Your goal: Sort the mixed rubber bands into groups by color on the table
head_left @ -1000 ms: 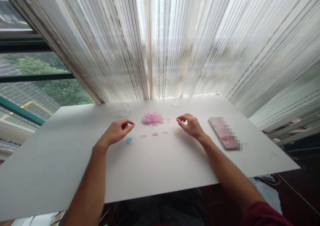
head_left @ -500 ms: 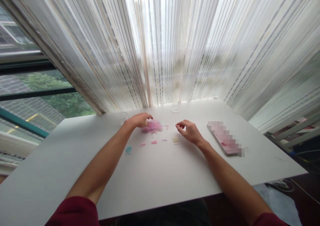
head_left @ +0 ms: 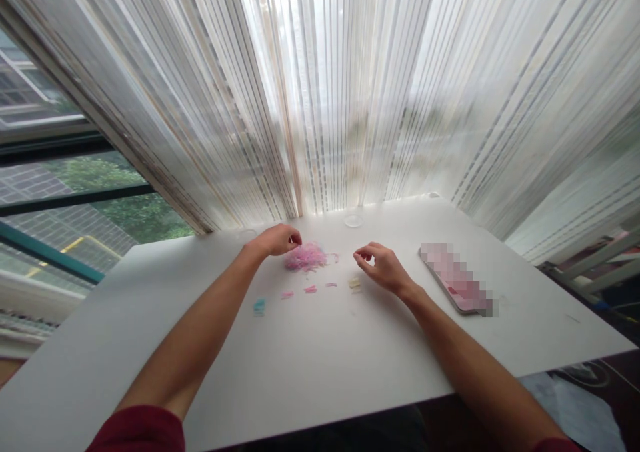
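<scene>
A loose pile of thin pink and pale mixed strips (head_left: 305,257) lies on the white table. My left hand (head_left: 280,240) is at the pile's upper left edge, fingers curled down and pinched; anything between the fingertips is hidden. To the right of the pile, my right hand (head_left: 381,265) hovers with thumb and forefinger together, and whatever they hold is too small to see. Sorted bits form a row nearer me: a teal group (head_left: 259,307), a pink group (head_left: 287,295), another pink group (head_left: 311,289), a lilac-pink bit (head_left: 331,285) and a cream group (head_left: 355,285).
A clear round lid or dish (head_left: 353,221) lies at the back of the table. Another clear round piece (head_left: 246,234) is behind my left wrist. On the right lies a pink, partly blurred flat case (head_left: 455,279). Sheer striped curtains (head_left: 345,139) hang along the far edge.
My left hand has drawn slightly up and left from the pile, its fingers more curled. My right hand stays nearly in place, its pinch much the same. The view has shifted slightly.
</scene>
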A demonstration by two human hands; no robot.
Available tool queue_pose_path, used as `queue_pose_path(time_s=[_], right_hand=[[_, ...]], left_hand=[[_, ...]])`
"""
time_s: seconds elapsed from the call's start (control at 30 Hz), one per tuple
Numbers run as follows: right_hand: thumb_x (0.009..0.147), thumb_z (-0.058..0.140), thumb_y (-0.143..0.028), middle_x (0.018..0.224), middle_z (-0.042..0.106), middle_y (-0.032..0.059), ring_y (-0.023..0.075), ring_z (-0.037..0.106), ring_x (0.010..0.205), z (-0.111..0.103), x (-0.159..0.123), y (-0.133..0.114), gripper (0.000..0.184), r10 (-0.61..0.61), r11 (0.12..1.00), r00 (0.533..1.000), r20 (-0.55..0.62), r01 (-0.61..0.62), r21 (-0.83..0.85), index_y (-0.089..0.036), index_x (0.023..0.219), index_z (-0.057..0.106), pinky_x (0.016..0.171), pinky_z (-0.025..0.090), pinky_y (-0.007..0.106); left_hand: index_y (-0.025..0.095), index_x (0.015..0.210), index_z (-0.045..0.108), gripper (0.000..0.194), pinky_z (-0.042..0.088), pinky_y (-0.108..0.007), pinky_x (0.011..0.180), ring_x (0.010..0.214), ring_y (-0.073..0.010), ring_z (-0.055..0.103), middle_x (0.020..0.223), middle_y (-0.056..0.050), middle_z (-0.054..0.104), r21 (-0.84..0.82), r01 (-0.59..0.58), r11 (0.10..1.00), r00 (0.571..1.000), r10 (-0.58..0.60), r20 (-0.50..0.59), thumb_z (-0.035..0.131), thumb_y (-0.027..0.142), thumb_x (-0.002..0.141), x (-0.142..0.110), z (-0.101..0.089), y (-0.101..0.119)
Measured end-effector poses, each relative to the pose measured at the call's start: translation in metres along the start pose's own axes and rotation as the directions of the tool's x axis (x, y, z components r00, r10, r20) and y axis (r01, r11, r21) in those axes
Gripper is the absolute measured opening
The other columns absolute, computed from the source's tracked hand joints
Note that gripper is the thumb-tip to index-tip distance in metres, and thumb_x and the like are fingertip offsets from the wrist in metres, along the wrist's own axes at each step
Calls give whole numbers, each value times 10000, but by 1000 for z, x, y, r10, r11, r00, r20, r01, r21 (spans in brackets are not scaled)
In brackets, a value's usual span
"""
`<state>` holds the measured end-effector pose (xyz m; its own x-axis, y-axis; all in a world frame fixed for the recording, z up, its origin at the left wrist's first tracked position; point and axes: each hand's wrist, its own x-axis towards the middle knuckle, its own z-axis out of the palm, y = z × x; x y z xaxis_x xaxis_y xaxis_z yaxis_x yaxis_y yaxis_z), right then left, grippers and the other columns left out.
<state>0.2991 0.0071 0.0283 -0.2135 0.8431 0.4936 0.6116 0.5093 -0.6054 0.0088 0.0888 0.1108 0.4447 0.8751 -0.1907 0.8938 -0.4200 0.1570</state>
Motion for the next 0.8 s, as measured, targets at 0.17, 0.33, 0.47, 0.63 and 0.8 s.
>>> queue_pose_path(time_s=[0.17, 0.33, 0.47, 0.63, 0.8], right_hand=[[900, 594, -225, 755, 643, 26, 160, 598, 699, 0, 0, 0, 140, -13, 1000, 1000, -4, 13, -14, -194, 825, 708, 683, 489, 298], [894, 598, -203, 754, 643, 28, 160, 602, 708, 0, 1, -3, 129, -16, 1000, 1000, 5, 16, -14, -189, 824, 706, 685, 485, 291], [899, 599, -209, 756, 638, 28, 160, 596, 703, -1, 0, -6, 129, -39, 999, 999, 4, 39, -7, -196, 828, 706, 688, 492, 295], [906, 596, -214, 785, 647, 35, 163, 603, 722, -1, -1, -8, 132, -47, 999, 999, 15, 46, 20, -199, 840, 709, 684, 498, 296], [903, 604, -212, 782, 640, 34, 162, 604, 729, 0, -2, -5, 122, -38, 999, 999, 20, 37, 25, -197, 847, 712, 675, 497, 292]], left_hand=[[181, 985, 766, 291, 485, -224, 762, 868, -177, 677, 991, -57, 762, -39, -27, 999, 1000, 27, -9, 551, 230, 796, -4, -1, -1], [188, 951, 768, 267, 485, -204, 738, 833, -157, 679, 944, -37, 769, -58, -42, 997, 999, 41, -13, 559, 212, 787, -6, -1, 2], [195, 956, 763, 258, 485, -191, 727, 817, -145, 682, 948, -24, 770, -73, -49, 996, 999, 48, -15, 557, 220, 804, -7, -4, 7], [181, 1016, 752, 287, 480, -196, 745, 869, -158, 683, 1007, -42, 764, -1, -15, 1000, 998, 15, 56, 566, 227, 802, 0, -6, 9], [199, 1074, 742, 370, 481, -217, 698, 847, -184, 688, 1054, -55, 759, 59, 10, 998, 989, -19, 147, 661, 311, 731, 10, 2, 8]])
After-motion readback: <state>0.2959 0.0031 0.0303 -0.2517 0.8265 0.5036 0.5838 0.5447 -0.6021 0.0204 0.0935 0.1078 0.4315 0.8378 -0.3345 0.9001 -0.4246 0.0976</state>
